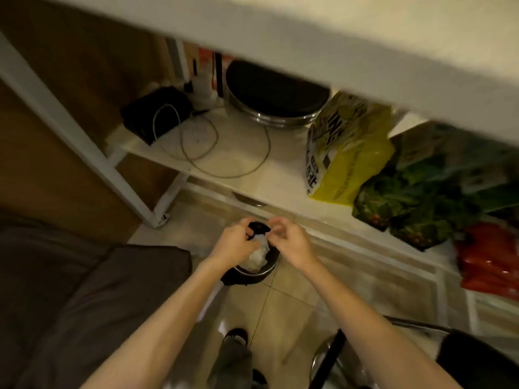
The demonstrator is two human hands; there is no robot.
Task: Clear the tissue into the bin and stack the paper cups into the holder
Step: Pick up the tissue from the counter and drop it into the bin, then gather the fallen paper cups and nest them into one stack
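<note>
While both arms reach down toward the floor, the person's two hands meet right over the bin (247, 272), a small round one with a dark liner, which stands on the tiles just in front of the low white shelf (252, 175). The left hand (234, 244) is curled over the far rim of the bin, its fingers seemingly pinching the dark liner there. The right hand (292, 244) hovers beside it with fingers loosely bent; whether it grips anything I cannot tell. The crumpled white tissue (258, 256) sits between the two hands, at or just inside the mouth of the bin. This looks like the tissue step, nearly finished. Next the hands would need to let go, lift clear of the bin, and go looking for the paper cups and holder, neither visible from here.
</note>
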